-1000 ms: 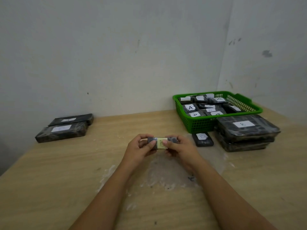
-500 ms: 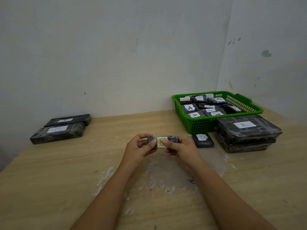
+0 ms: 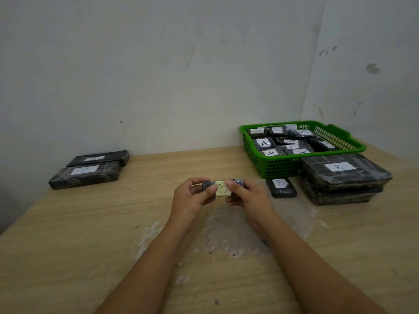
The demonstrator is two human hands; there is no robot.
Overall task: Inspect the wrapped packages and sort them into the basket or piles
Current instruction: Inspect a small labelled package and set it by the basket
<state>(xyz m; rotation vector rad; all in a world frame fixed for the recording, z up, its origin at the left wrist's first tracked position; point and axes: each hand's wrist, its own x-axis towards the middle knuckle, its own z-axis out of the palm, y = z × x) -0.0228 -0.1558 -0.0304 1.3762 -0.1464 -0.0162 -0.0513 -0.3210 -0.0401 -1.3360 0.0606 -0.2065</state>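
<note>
Black film wraps the small package (image 3: 223,188), held above the table (image 3: 68,234) at mid-front, its yellowish label reading B. The left hand (image 3: 192,197) and right hand (image 3: 246,196) pinch its ends, thumbs pressed beside the label. Near its right lie a small B package (image 3: 281,188) and a B stack (image 3: 344,177); the green basket (image 3: 272,165) beside them shows mostly A labels. Misreading the letter could likely send it into the basket; slick wrap could slip from a loosened pinch.

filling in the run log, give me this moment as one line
step: inspect | hands: left hand and right hand hold small package | label: B | held above table | basket: right, labels mostly A
</note>
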